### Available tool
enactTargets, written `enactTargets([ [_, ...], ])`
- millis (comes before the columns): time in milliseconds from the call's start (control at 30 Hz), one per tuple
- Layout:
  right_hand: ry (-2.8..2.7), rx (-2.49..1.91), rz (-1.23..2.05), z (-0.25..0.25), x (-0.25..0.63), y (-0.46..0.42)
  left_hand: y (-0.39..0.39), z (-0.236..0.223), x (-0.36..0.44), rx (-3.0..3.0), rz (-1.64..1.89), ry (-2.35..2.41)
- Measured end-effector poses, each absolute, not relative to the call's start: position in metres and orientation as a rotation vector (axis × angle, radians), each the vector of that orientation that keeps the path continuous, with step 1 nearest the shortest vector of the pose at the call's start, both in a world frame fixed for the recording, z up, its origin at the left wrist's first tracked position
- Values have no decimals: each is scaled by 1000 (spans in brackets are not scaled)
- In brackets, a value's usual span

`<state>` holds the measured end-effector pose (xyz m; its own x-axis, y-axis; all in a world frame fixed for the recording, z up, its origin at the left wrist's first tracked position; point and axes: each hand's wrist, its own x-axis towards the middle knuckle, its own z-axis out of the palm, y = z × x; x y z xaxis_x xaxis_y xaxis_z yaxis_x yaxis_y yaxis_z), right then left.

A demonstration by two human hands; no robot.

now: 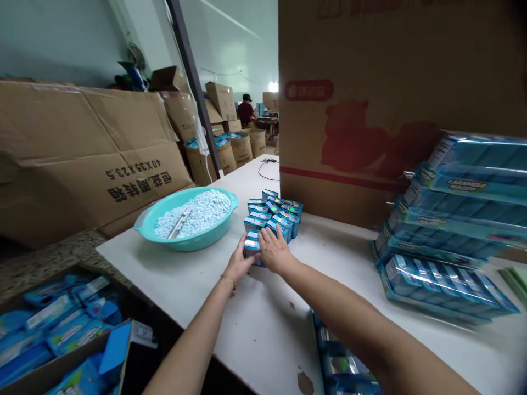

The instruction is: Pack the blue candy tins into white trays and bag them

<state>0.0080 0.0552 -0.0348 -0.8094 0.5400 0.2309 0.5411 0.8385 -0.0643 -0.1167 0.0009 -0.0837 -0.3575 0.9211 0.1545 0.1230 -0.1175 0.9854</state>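
Between my two hands are a few small blue boxes (252, 243), standing at the near end of a cluster on the white table. My left hand (239, 264) curls around their left and near side, thumb toward me. From the right, my right hand (273, 250) closes over them, its fingers bent across the top and hiding part of the boxes. Just beyond my fingers stand several more blue boxes (274, 208) with shiny tops, packed loosely at differing angles. To the left sits a turquoise basin (197, 240) of pale blue pellets (206, 211), with a metallic scoop-like tool (179, 224) lying on them.
Clear-wrapped display trays of blue packs (444, 225) are stacked on the right. A big carton (354, 109) rises behind the cluster. Another blue-filled tray (341, 362) lies under my right forearm. Below the table's left edge is a carton of blue packaging (61, 323). A person (246, 109) is far back.
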Motion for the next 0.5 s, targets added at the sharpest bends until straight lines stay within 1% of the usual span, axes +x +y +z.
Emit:
enactTargets([
  [100, -2855, -683, -36, -29, 24, 30, -43, -86, -105, 1206, 1474, 1541],
  [233, -2949, -521, -78, -15, 45, -19, -108, -97, -79, 1287, 1484, 1697],
  [367, -3057, -534, 0, -8, 51, -59, -151, -105, -52, 1234, 1467, 1651],
  [500, -3018, -581, 45, -1, 60, -95, -183, -94, -37, 1198, 1480, 1606],
])
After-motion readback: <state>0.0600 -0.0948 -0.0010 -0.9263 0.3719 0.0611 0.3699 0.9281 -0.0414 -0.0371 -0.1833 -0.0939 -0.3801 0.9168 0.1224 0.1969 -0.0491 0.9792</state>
